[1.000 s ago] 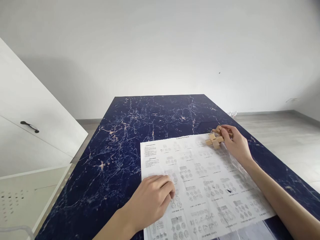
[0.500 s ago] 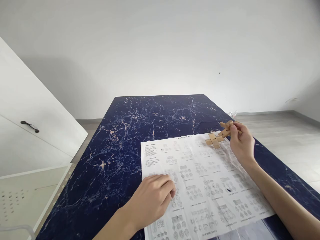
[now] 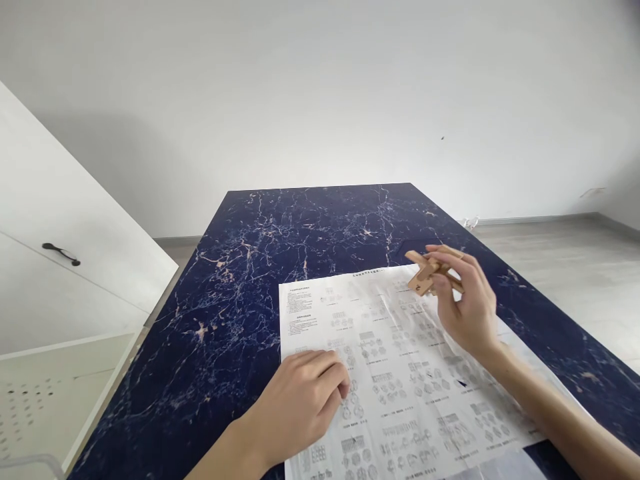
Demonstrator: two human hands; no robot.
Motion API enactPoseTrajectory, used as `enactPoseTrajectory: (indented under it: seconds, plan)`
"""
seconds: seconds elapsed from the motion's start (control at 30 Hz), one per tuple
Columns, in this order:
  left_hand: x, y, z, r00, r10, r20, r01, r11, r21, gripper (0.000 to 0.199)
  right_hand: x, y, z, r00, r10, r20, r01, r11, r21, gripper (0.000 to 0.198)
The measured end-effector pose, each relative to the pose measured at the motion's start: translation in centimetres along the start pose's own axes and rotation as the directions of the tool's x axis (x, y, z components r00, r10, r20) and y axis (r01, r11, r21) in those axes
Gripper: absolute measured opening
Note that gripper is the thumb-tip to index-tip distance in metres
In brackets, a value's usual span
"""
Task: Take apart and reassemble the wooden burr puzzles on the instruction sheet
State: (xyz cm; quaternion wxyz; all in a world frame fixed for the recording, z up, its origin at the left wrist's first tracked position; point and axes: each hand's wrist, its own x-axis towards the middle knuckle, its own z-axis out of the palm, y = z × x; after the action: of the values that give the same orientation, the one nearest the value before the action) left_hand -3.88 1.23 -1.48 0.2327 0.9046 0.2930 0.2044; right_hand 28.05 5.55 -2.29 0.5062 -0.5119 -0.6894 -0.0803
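My right hand grips light wooden puzzle pieces between thumb and fingers, just above the far right part of a printed sheet. The pieces cross each other, and a dark figure is marked on the lower end of one. Fingers cover the rear part, so I cannot tell how many pieces are there. On the left part of the sheet rests my left hand, its fingers curled in and pressed together. Nothing shows in it, though the palm is hidden. Rows of small diagrams and fine text cover the creased sheet.
The sheet lies on a dark blue marbled table. To the left stands a white cabinet with a black handle. A small clear item shows past the table's right edge. A white wall rises behind.
My right hand has moved left and turned the wooden pieces. The cross-shaped piece marked 1 no longer shows separately over the sheet's far edge. My left hand has stayed put.
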Motion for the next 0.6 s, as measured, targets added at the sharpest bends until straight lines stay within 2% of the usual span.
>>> enactPoseTrajectory:
  seconds: [0.1, 0.3, 0.43, 0.53, 0.6]
  plan:
    - [0.0, 0.0, 0.0, 1.000, -0.003, 0.002, 0.003, 1.000, -0.009, 0.023, -1.0, -1.3, 0.5, 0.984, -0.089, 0.153, 0.069, 0.989, 0.132, 0.047]
    - [0.2, 0.0, -0.2, 1.000, 0.001, -0.005, -0.001, 1.000, -0.018, 0.023, -2.4, -2.9, 0.7, 0.947, -0.121, 0.299, 0.036, 0.961, 0.273, 0.068]
    - [0.2, -0.1, -0.2, 1.000, -0.005, 0.009, 0.006, 1.000, -0.015, 0.023, -2.7, -3.7, 0.7, 0.931, -0.063, 0.359, -0.058, 0.946, 0.318, 0.063]
    - [0.2, -0.1, -0.2, 1.000, -0.013, 0.009, 0.013, 1.000, 0.003, 0.024, -2.9, -4.5, 0.7, 0.890, -0.015, 0.457, -0.173, 0.914, 0.368, 0.050]
    - [0.2, 0.1, -0.2, 1.000, -0.009, -0.007, 0.010, 0.999, 0.036, 0.022, -3.0, -4.9, 0.7, 0.857, -0.039, 0.514, -0.191, 0.903, 0.386, 0.044]
